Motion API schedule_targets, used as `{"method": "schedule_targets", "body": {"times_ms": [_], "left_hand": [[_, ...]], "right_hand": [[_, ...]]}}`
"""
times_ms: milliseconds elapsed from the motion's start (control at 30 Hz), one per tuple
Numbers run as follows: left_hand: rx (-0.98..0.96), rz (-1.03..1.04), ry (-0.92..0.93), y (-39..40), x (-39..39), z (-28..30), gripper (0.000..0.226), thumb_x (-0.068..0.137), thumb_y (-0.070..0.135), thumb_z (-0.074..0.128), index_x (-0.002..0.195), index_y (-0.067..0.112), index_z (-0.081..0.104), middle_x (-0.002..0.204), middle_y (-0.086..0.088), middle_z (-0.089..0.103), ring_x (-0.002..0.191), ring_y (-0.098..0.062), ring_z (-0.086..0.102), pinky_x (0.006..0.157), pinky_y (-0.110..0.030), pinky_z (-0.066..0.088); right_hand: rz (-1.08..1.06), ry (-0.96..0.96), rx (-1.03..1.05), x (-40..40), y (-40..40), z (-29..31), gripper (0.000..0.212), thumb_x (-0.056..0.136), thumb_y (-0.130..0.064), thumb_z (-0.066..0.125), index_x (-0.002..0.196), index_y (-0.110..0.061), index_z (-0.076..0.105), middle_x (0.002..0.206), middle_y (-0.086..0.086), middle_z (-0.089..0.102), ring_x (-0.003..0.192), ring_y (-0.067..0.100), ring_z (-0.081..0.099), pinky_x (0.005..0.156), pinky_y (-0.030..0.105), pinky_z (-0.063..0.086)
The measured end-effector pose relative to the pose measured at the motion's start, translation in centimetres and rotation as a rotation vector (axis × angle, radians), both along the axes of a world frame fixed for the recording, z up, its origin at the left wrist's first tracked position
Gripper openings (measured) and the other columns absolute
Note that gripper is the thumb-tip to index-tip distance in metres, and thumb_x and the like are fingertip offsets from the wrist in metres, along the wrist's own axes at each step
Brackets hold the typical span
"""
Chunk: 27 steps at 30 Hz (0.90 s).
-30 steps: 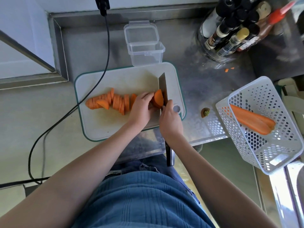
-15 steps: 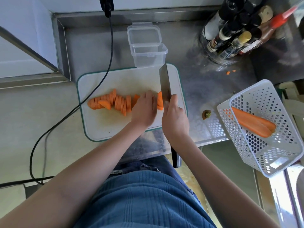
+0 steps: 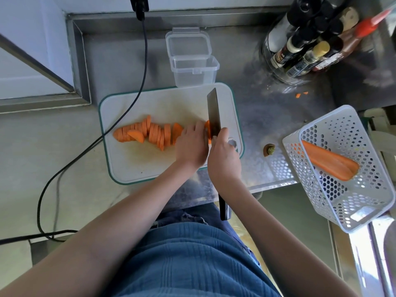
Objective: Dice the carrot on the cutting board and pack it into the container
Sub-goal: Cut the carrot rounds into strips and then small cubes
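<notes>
From my remote seat I saw the right hand point(image 3: 224, 159) wrapped closed around the knife point(image 3: 213, 116), its blade standing edge-down across the carrot point(image 3: 207, 127) at the right end of the cutting board point(image 3: 137, 168). A second earlier a fat orange stub had shown to the right of the fingers; by now only a thin sliver peeked out between the blade and the left hand point(image 3: 191, 146), so the cut line had crept along the stub. The left hand lay curled, palm down, pinning that stub, its fingertips right against the blade. The carrot slices point(image 3: 150, 131) fanned out in a row toward the board's left side, unchanged from before. The container point(image 3: 194, 69) sat open just beyond the board's far edge. Another carrot half point(image 3: 330, 161) rested in the basket point(image 3: 364, 202) to the right.
</notes>
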State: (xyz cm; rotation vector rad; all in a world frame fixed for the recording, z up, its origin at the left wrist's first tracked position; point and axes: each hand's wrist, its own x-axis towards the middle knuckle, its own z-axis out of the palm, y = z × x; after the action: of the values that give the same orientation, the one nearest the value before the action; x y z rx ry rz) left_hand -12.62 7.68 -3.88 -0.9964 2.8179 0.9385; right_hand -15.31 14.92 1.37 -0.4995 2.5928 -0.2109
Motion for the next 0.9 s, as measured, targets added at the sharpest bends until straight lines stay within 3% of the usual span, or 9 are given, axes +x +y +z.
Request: {"method": "schedule_targets", "body": {"times_ms": [200,367,500,900], "left_hand": [[0.035,0.034,-0.016,0.1,-0.4,0.0,0.023,0.1,0.023,0.028,0.099,0.011,0.047,0.099,-0.009,0.059,0.091,-0.03,0.053,0.062,-0.032,0.026],[0.067,0.041,-0.024,0.0,-0.5,0.2,0.022,0.1,0.023,0.029,0.097,0.011,0.047,0.098,-0.01,0.06,0.09,-0.031,0.053,0.063,-0.032,0.026],[0.093,0.047,-0.025,-0.1,-0.5,0.4,0.016,0.1,0.023,0.029,0.091,0.016,0.041,0.097,-0.008,0.06,0.089,-0.029,0.053,0.064,-0.031,0.025],[0.119,0.064,-0.021,-0.2,-0.6,0.0,0.024,0.102,0.025,0.026,0.095,0.013,0.046,0.097,-0.008,0.061,0.087,-0.027,0.053,0.065,-0.03,0.024]], "right_hand": [[0.002,-0.02,0.042,-0.1,-0.1,-0.4,0.016,0.102,-0.012,0.034,0.118,-0.007,0.031,0.065,0.0,0.037,0.069,0.028,0.065,0.048,0.029,0.042],[-0.017,-0.068,-0.011,-0.1,-0.1,-0.8,0.012,0.102,-0.01,0.031,0.114,-0.009,0.029,0.062,-0.001,0.037,0.059,0.025,0.05,0.051,0.034,0.045],[0.006,-0.087,-0.027,-0.4,0.0,-1.0,0.014,0.101,-0.009,0.031,0.114,-0.009,0.028,0.069,0.004,0.047,0.058,0.026,0.052,0.053,0.036,0.049],[0.031,-0.106,-0.026,-0.4,0.0,-0.8,0.02,0.098,-0.004,0.032,0.117,-0.008,0.029,0.073,0.005,0.048,0.064,0.028,0.055,0.057,0.039,0.051]]}}
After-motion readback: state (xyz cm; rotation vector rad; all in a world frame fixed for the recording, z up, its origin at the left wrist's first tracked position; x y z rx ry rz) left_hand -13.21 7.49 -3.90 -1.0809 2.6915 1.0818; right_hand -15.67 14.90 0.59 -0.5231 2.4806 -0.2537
